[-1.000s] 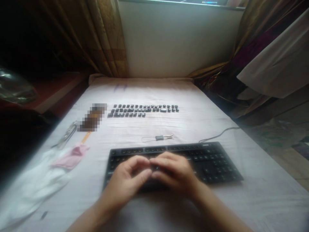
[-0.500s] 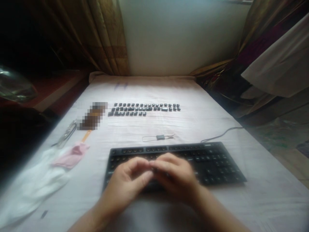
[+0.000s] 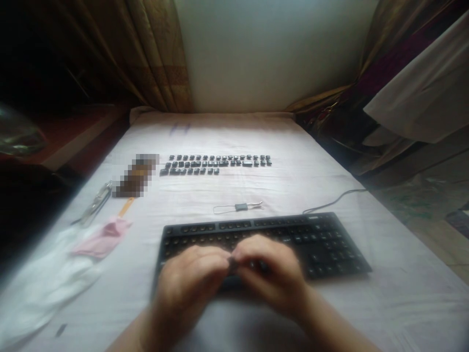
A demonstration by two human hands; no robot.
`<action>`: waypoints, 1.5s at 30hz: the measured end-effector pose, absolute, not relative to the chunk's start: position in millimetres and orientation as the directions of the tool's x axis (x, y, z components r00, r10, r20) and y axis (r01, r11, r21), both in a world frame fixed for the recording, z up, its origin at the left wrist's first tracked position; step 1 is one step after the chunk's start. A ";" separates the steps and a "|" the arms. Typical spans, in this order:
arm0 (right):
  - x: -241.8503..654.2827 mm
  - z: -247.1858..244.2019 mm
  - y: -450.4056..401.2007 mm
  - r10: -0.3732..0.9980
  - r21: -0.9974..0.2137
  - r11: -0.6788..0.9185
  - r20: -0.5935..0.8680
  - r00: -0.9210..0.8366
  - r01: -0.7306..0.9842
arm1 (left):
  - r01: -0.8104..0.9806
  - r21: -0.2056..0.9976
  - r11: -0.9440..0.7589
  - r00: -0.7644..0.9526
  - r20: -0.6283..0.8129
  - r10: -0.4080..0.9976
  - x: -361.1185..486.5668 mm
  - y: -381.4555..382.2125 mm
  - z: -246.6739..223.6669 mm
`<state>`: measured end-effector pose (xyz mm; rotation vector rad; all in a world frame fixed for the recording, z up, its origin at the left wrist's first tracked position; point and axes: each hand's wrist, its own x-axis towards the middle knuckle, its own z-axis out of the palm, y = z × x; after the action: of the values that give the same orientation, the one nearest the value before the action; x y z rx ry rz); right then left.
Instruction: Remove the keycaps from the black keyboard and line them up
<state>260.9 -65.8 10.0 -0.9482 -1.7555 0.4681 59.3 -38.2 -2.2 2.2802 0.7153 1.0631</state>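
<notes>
Both my hands meet above the front middle of a black keyboard [image 3: 322,244] that lies across the table. My left hand [image 3: 190,278] is closed, its thumb and fingers pinched on a small dark piece that looks like a keycap [image 3: 232,265]. From the other side my right hand [image 3: 274,274] pinches the same piece with its fingertips; most of it is hidden. Behind the keyboard lies a wire keycap puller [image 3: 241,207] with a grey grip. Farther back, black keycaps [image 3: 220,164] stand in three rows on the white cloth.
To the left lie a pink cloth [image 3: 104,239], a white cloth [image 3: 54,278], a brush-like item [image 3: 126,208] with an orange handle, partly pixelated, and a metal tool [image 3: 95,203]. The keyboard cable [image 3: 333,198] runs to the right edge. A small dark piece [image 3: 61,330] lies front left.
My left hand has turned so that its back shows more and its fingers have closed in. The dark piece between the fingertips now shows. The view has shifted slightly.
</notes>
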 end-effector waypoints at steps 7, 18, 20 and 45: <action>261.6 9.9 -66.9 0.785 -0.719 0.612 0.601 -0.148 0.330 | 0.268 0.619 -0.738 0.556 0.526 0.643 59.1 -39.3 -1.2; 259.0 7.6 -66.6 0.782 -0.725 0.622 0.597 -0.181 0.297 | 0.215 0.573 -0.791 0.520 0.618 0.589 61.0 -37.9 3.7; 259.2 6.8 -66.9 0.785 -0.730 0.618 0.589 -0.191 0.291 | 0.214 0.586 -0.781 0.526 0.605 0.598 60.1 -39.0 3.4; 255.7 0.9 -67.3 0.805 -0.690 0.556 0.587 -0.091 0.464 | 0.213 0.976 0.052 0.273 -0.110 0.956 71.8 -44.1 1.8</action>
<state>255.7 -67.3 0.9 -1.0610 -1.7326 0.4022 71.8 -44.1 1.8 1.4163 1.1737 0.8312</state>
